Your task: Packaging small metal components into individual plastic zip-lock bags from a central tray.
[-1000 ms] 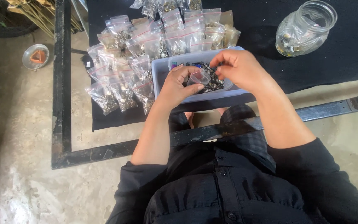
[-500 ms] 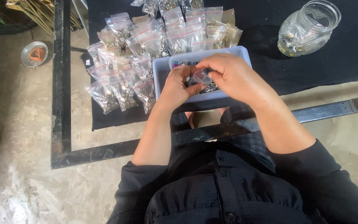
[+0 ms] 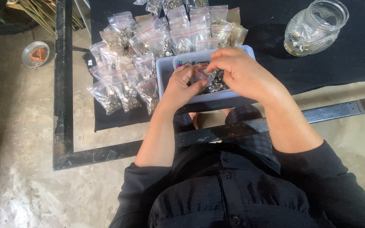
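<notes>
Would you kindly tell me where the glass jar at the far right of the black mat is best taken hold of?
Probably around the neck just under the rim, coming from above with the right hand. The glass jar stands upright with its mouth open, narrows there, and has bare black mat all round it, so nothing blocks the hand.

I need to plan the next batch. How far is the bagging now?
Done: many filled small bags lie on the black cloth. In hand: left hand and right hand hold one clear bag over the tray. Left: loose metal pieces remain in the tray.
</notes>
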